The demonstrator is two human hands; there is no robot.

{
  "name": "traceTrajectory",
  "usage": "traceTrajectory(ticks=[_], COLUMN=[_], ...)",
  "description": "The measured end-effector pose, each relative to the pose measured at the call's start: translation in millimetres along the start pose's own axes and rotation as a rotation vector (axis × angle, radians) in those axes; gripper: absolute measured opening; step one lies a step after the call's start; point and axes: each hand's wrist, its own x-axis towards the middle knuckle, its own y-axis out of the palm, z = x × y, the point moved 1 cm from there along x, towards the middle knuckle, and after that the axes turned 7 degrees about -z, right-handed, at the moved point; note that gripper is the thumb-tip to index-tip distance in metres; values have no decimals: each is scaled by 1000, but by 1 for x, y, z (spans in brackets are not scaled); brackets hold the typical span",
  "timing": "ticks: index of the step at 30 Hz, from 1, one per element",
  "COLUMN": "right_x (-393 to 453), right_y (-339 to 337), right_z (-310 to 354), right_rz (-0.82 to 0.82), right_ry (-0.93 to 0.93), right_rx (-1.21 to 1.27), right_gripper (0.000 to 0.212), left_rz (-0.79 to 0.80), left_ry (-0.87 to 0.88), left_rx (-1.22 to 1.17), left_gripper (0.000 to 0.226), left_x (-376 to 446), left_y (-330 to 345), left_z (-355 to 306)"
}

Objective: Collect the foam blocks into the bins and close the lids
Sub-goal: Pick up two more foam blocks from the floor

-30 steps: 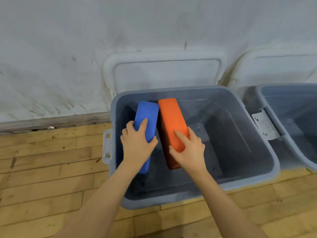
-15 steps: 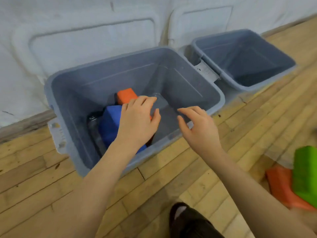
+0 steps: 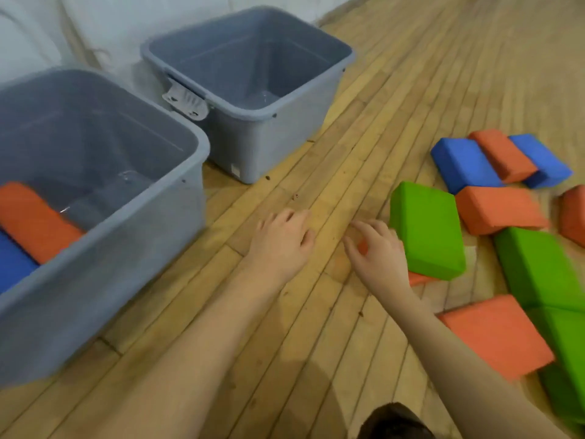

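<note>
Two grey bins stand on the wooden floor. The near left bin (image 3: 190, 185) holds an orange block (image 3: 34, 221) and a blue block (image 3: 12, 264). The far bin (image 3: 272, 128) has no blocks showing inside. Loose foam blocks lie on the right: a green block (image 3: 425, 229) closest to my hands, orange blocks (image 3: 498, 209) (image 3: 498, 332), blue blocks (image 3: 465, 163), and more green blocks (image 3: 541, 267). My left hand (image 3: 281, 242) hovers over the floor, holding nothing, fingers loosely curled. My right hand (image 3: 378, 251) reaches beside the green block, fingers spread, holding nothing.
White lids (image 3: 38, 26) lean on the wall behind the bins. A white latch (image 3: 186, 103) sticks out from the far bin's side. Bare floor planks lie between the bins and the block pile. A dark shoe (image 3: 394, 423) shows at the bottom edge.
Both hands let go of the blue and orange blocks in the left bin and pulled out. The view swung right, and both hands now reach toward the loose blocks on the floor.
</note>
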Motion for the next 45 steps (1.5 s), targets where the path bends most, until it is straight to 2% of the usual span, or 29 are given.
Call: traceTrajectory(ticks=[6,10,12,15,20,22,25,27,30,32,36,39,45], right_x=[33,50,53,53,55,53,46,44,46,46,46,52,53], right_y=[28,39,41,39,33,35,38,41,50,59,84,108,124], right_z=[-144,-211,-232,-245,-246,-238,-211,-188,-167,-167,-184,-188,-185], right_rz=[-25,-108,-86,2,63,50,22,57,147,147,281,400,340], right_ry=[230,328,396,413,391,363,282,198,87,75,147,101,101], right_rx=[-136,-196,-231,-278,-121,2,222,340,285,170,-37,-129,-140], right_gripper=[57,71,85,96,79,72,65,63,56,53,62,73,53], left_rz=[129,196,213,272,257,207,118,3,-219,-283,-191,-167,-107], left_ry=[-33,-4,-2,-29,-177,-224,-286,-287,-294,-272,-296,-268,-222], left_rx=[-18,82,98,76,-29,-160,-539,-603,-366,-110,218,356,483], left_gripper=[44,51,55,60,62,64,68,67,59,59,58,52,54], left_x=[42,71,79,82,72,65,57,53,42,33,11,5,12], left_y=[133,203,230,259,269,265,236,206,167,153,160,173,179], left_z=[-54,-85,-100,-116,-110,-96,-84,-76,-55,-41,-22,-21,-27])
